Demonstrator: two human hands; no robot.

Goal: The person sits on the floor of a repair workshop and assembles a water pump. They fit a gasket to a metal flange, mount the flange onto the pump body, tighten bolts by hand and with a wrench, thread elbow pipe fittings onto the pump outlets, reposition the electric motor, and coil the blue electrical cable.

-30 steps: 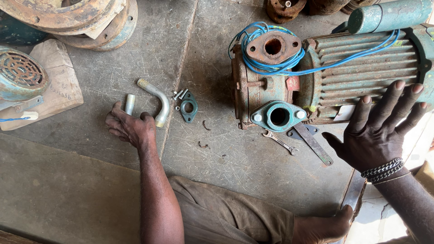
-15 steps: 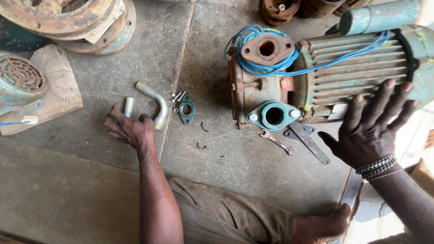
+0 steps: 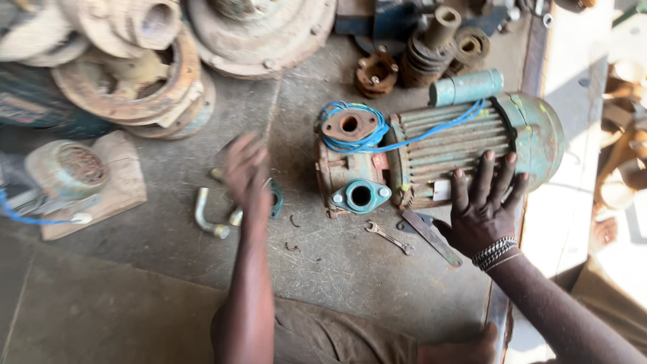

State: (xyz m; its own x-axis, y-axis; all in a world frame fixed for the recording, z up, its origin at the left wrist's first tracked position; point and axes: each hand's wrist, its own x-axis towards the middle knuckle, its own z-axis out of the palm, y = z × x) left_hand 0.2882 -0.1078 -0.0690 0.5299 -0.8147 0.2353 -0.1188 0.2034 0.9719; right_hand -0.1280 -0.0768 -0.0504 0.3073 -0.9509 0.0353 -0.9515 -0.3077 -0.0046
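Note:
A rusty green electric pump motor [image 3: 465, 145] lies on the concrete floor, with blue wire [image 3: 367, 138] looped around its rusty top flange [image 3: 349, 125]. Its teal front port [image 3: 360, 195] faces me. My right hand [image 3: 485, 209] rests flat on the ribbed motor body, fingers spread. My left hand [image 3: 246, 172] is raised and motion-blurred above a small teal flange [image 3: 276, 200], left of the pump; its grip is unclear. A bent metal pipe [image 3: 204, 216] and a short tube [image 3: 236, 217] lie just left of it.
A small wrench [image 3: 389, 237] and a flat metal bar [image 3: 431, 236] lie in front of the pump. Rusty discs [image 3: 135, 81] are stacked top left, rusty fittings [image 3: 418, 54] at the top. A small motor [image 3: 67, 168] sits on a wooden board [image 3: 121, 195].
My left hand has lifted off the floor by the pipe pieces and swung right toward the pump. The view has shifted, so the pump sits lower. My right hand stays on the motor.

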